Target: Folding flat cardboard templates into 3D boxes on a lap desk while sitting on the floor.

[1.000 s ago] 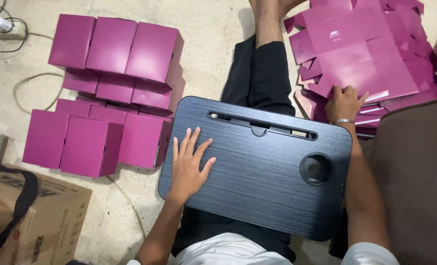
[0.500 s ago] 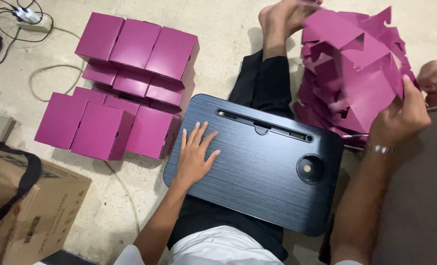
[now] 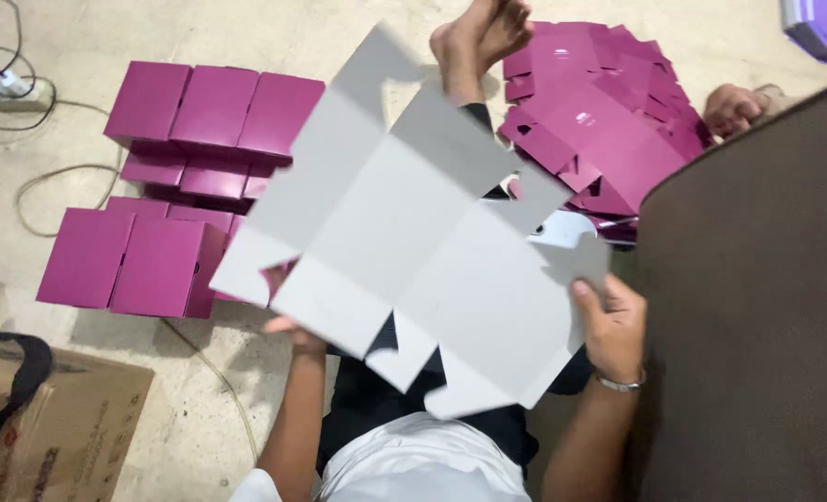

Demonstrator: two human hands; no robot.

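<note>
The person sits on the floor (image 3: 199, 37) holding a flat, unfolded box blank (image 3: 404, 232), its grey inner side turned up toward their face. It hangs in the air above their lap, hiding whatever lies beneath. The right hand (image 3: 613, 325) grips the blank's right edge, thumb on top and the other fingers tucked out of sight under the card, pinching it. The left hand (image 3: 292, 325) is almost wholly behind the lower left flap, so I cannot tell how its fingers sit; it seems to prop that side from below. Held at both sides, the sheet stays spread for handling. Its long axis runs diagonally, from the upper left down to the lower right. A pile of magenta blanks (image 3: 599, 121) lies just beyond on the right, and folded magenta boxes (image 3: 190, 177) stand in rows on the left.
</note>
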